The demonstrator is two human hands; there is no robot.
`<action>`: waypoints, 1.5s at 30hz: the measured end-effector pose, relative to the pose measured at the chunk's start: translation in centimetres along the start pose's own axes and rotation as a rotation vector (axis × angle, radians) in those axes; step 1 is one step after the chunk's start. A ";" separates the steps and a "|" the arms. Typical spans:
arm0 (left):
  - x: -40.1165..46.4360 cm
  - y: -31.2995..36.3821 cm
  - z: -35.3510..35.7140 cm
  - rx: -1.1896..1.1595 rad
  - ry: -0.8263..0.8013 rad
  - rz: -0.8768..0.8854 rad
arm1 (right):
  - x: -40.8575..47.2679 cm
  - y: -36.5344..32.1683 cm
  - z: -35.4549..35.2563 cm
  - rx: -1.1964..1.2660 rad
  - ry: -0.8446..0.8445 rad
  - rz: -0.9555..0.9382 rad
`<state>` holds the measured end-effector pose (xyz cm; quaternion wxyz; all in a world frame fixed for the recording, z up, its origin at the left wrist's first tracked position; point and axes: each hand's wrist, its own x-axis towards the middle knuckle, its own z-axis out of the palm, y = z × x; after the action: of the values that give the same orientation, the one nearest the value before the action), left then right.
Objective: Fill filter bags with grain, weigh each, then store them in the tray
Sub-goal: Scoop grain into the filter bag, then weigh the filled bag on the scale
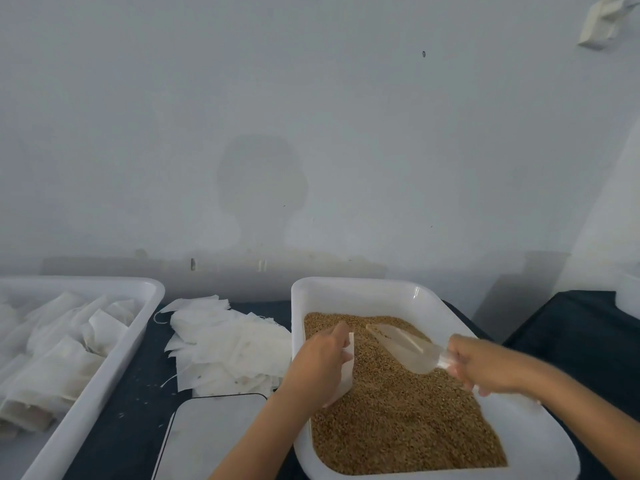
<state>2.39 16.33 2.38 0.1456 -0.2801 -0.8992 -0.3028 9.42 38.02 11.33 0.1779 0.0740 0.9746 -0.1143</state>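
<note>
Brown grain [398,417] fills a white tub [363,292] at the right. My left hand [317,367] holds an empty white filter bag [347,370] upright over the grain near the tub's left wall. My right hand [485,365] grips the handle of a clear plastic scoop [403,344], whose bowl lies low over the grain and points toward the bag. A loose pile of empty filter bags [228,344] lies on the dark table left of the tub. A white tray [114,358] at the far left holds several filled bags [59,358].
A flat white scale [211,434] with a dark rim sits at the front, between the tray and the tub. The dark table [581,327] extends to the right. A white container [628,289] stands at the far right edge. A pale wall rises behind.
</note>
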 end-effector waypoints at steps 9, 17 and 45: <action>0.0 0.2 -1.9 -0.457 0.116 -0.105 | 3.3 -0.3 6.2 -0.185 0.151 0.130; 0.7 1.6 -4.6 -0.728 0.149 -0.025 | 1.3 -6.0 4.8 1.169 -0.020 -0.397; -12.6 -8.2 -8.7 -0.334 0.454 -0.555 | 1.5 -23.4 15.6 1.053 0.441 -0.378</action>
<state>8.44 0.18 -0.12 0.2060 0.0281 -0.8241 -0.5270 8.83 11.72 1.16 -0.1126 -0.0004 0.7970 -0.5933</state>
